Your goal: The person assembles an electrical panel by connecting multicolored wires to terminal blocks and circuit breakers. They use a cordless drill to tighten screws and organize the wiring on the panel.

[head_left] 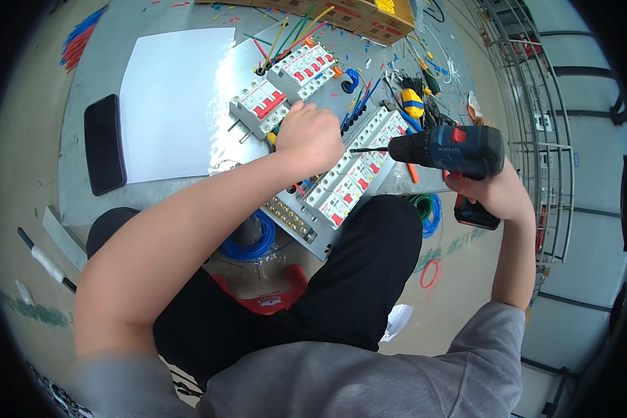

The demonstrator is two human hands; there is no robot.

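Observation:
My right hand [493,189] is wrapped round the grip of a dark blue cordless drill [447,149]. The drill's long bit points left, its tip over the row of circuit breakers [361,174] on a metal panel [320,239]. My left hand [309,136] is closed in a fist beside that row; whatever its fingers hold is hidden beneath it. Just beyond it sit a breaker with a wide red toggle [268,106] and a bank of breakers [305,71] with red toggles, with coloured wires rising behind. A brass terminal bar [289,217] lies along the panel's near left side.
Left on the grey table lie a white sheet [174,104] and a black phone [104,144]. Cardboard boxes [373,21] line the far edge. Wires and a yellow-blue tool [412,103] lie right. A blue wire coil [252,238] is by my knees; a wire rack [536,125] stands right.

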